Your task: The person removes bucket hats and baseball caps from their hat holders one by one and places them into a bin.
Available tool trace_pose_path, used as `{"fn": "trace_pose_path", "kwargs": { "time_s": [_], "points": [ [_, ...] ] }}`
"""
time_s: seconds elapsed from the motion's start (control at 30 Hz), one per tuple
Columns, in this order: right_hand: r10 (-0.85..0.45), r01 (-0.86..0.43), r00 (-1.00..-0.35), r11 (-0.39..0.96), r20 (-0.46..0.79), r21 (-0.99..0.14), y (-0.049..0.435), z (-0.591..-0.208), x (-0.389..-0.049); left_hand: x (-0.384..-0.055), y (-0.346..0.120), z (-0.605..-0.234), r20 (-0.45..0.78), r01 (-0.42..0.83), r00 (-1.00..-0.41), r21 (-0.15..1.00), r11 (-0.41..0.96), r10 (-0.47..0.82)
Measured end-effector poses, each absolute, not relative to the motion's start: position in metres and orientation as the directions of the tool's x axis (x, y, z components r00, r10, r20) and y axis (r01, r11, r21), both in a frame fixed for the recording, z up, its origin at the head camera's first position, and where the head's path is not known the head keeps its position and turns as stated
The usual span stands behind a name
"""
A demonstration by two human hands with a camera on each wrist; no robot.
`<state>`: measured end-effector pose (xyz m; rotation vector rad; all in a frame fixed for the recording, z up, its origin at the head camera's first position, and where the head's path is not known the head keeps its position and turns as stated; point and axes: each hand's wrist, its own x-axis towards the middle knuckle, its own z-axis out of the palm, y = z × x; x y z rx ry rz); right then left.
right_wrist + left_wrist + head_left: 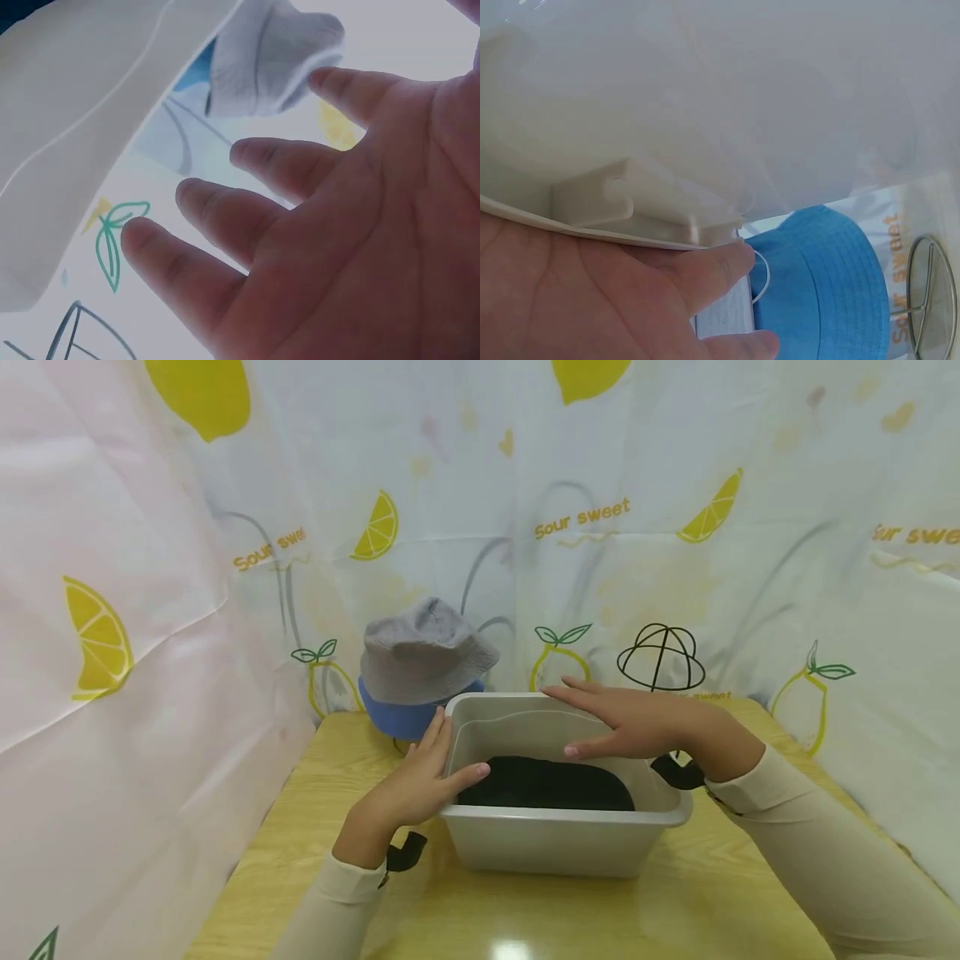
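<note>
A pale grey plastic bin (547,843) stands on the table with a dark, rounded, flat-looking item (547,783) inside. My left hand (408,785) rests against the bin's left rim, its fingers extended along the outside and the thumb over the edge. In the left wrist view, its palm lies right at the rim's underside. Over the bin's right side my right hand (630,718) is spread, fingers straight and pointing left, with nothing in it. Its palm and separated fingers (277,172) show in the right wrist view, beside the bin wall.
Behind the bin at left, a grey bucket hat (427,652) sits on top of a blue bucket hat (401,718). A black wire hat stand (662,660) is at the back right. A lemon-print cloth (480,485) surrounds the wooden table (300,860).
</note>
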<state>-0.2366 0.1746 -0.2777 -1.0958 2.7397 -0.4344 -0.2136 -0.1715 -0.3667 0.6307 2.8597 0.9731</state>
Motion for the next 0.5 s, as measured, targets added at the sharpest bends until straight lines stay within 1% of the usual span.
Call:
{"fn": "trace_pose_path", "kwargs": {
  "time_s": [0.2, 0.5],
  "points": [
    [-0.64, -0.587, -0.769, 0.715, -0.017, -0.379, 0.189, -0.278, -0.228, -0.214, -0.171, -0.364, 0.08, 0.36, -0.916, 0.599, 0.715, 0.394],
    [-0.616, -0.576, -0.786, 0.697, 0.055, -0.428, 0.207, -0.288, -0.222, -0.211, -0.171, -0.363, 0.067, 0.354, -0.915, 0.604, 0.714, 0.397]
  ]
}}
